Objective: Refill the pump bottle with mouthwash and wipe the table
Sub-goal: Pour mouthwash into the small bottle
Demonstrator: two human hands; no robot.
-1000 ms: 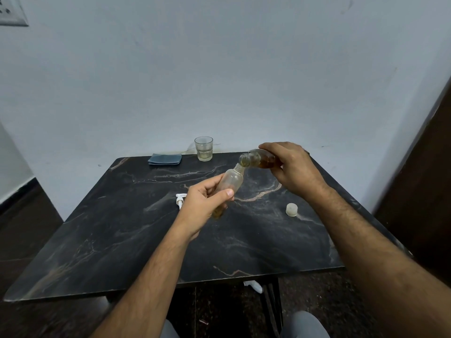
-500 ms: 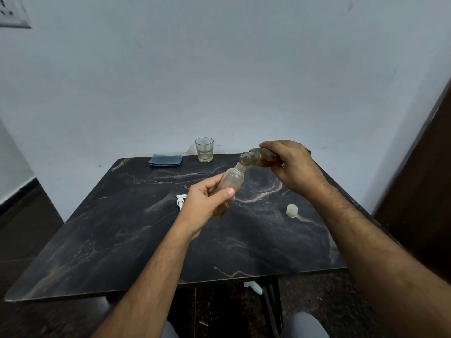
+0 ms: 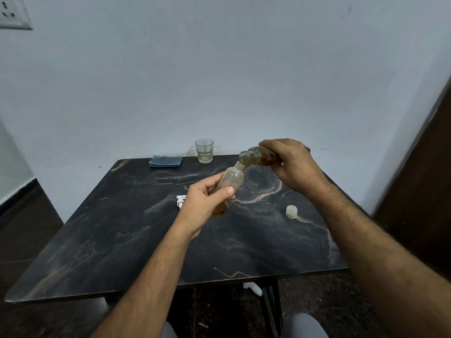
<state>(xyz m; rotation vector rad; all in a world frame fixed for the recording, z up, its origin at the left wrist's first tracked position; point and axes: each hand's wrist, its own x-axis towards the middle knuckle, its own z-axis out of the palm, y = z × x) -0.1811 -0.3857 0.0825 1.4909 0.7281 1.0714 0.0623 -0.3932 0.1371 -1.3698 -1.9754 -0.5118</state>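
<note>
Above the black marble table (image 3: 122, 240), the left hand (image 3: 202, 206) grips the tilted pump bottle (image 3: 231, 179); the right hand (image 3: 292, 164) holds the mouthwash bottle (image 3: 258, 157) near-horizontal, mouths touching.

I'm in a plain room at home: a dark marble table (image 3: 122, 240) against a bare whitewashed wall (image 3: 219, 69), a wall socket (image 3: 12, 13) far left, a drinking glass (image 3: 204, 150) at the far edge.

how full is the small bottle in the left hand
Mostly empty. Amber liquid sits only at the bottom of the small bottle, by the left hand; the part above shows clear.
</note>
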